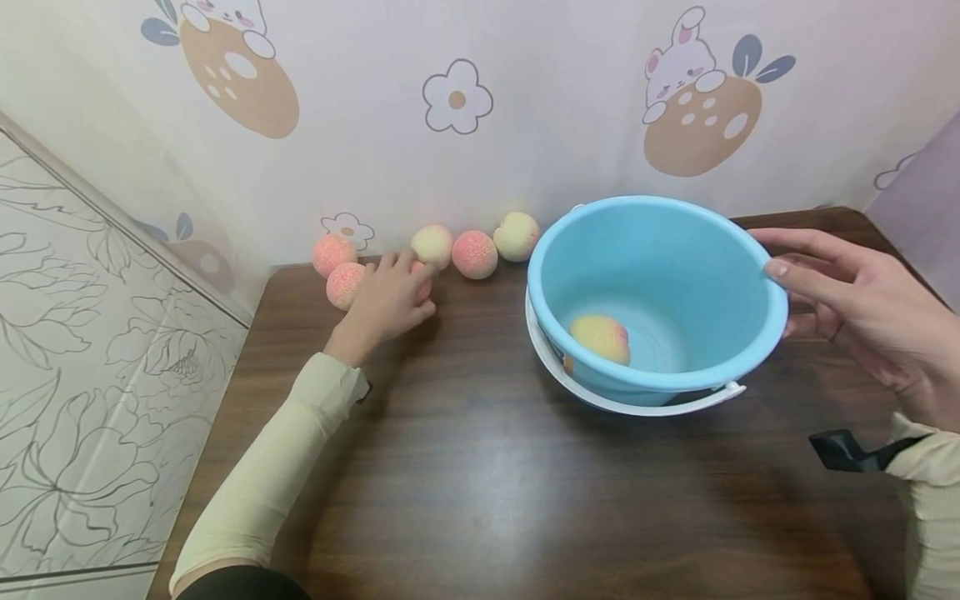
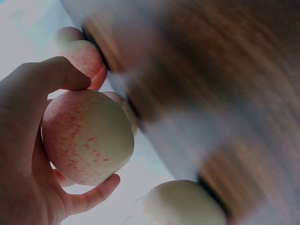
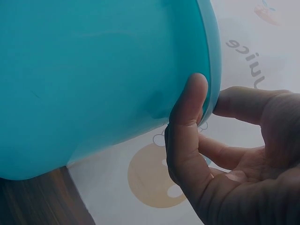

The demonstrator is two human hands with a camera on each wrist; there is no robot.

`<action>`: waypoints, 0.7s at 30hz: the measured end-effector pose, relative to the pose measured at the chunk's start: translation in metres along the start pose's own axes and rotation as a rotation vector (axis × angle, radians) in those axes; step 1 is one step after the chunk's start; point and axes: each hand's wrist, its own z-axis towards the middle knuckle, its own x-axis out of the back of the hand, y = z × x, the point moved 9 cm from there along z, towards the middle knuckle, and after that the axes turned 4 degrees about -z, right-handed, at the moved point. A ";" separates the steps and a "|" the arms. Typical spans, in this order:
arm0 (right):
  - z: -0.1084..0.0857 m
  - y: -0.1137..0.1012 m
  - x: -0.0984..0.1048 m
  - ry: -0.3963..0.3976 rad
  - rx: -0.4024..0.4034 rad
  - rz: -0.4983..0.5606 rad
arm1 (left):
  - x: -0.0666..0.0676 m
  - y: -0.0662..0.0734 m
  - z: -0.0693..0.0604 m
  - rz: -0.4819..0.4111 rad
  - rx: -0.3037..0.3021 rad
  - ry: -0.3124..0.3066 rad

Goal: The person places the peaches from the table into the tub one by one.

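Observation:
Toward the back left of the table, my left hand (image 1: 384, 298) grips a peach (image 2: 89, 136), thumb on one side and fingers curled round the other. The peach is pale with red speckles; in the head view the hand mostly hides it. My right hand (image 1: 888, 312) pinches the rim of a light-blue bucket (image 1: 652, 242) on its right side, as the right wrist view also shows. The bucket's mouth tips toward me, and its white handle (image 1: 637, 408) hangs along the front. One yellow-pink peach (image 1: 600, 337) lies inside.
Two pink peaches (image 1: 333, 254) sit left of my left hand. Along the wall stand a pale peach (image 1: 432, 245), a pink peach (image 1: 475, 255) and another pale peach (image 1: 517, 237), between that hand and the bucket. A patterned curtain (image 1: 360, 108) backs the dark wooden table (image 1: 465, 467).

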 end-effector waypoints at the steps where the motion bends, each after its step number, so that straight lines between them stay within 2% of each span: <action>1: 0.000 0.000 0.000 0.000 -0.002 -0.001 | 0.002 0.002 0.000 0.004 -0.009 0.010; 5: 0.000 -0.001 -0.002 -0.014 0.000 0.018 | 0.011 0.012 0.001 0.026 -0.049 0.043; 10: -0.001 0.000 -0.002 -0.001 -0.017 0.028 | 0.022 0.031 0.000 0.103 -0.124 0.061; 15: -0.001 -0.001 -0.001 0.010 -0.016 -0.018 | 0.034 0.050 -0.004 0.163 -0.193 0.089; 21: -0.001 -0.002 -0.002 -0.007 -0.003 0.001 | 0.054 0.071 -0.009 0.218 -0.268 0.188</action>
